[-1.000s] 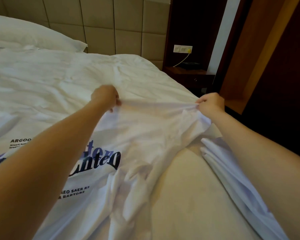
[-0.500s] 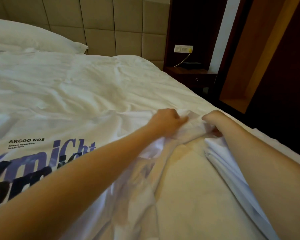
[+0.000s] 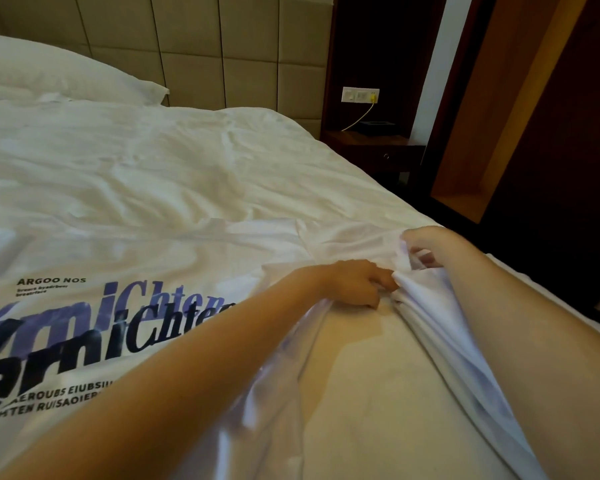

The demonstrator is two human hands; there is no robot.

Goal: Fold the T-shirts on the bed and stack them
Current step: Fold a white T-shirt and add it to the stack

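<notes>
– T-shirt [image 3: 136, 323] first: where does it lie?
– Spread on the bed [image 3: 187, 161], print side up, with black and purple lettering toward the left. Its right edge is gathered into folds.
– And the hands?
– Close together at that edge. The left hand [image 3: 355, 282] has its fingers curled down, pinching the fabric. The right hand [image 3: 426, 245], just beyond it, is closed round a bunch of the shirt's fabric.
– What's around them?
– A bare beige patch of mattress [image 3: 378, 393] shows between the forearms. More white cloth [image 3: 458, 341] runs in long folds under the right forearm; whether it belongs to the shirt, I can't tell.
– Farther off?
– A pillow [image 3: 49, 71] lies against the padded headboard [image 3: 222, 46], and a dark nightstand [image 3: 371, 143] stands beside the bed, below a wall socket [image 3: 360, 95].
</notes>
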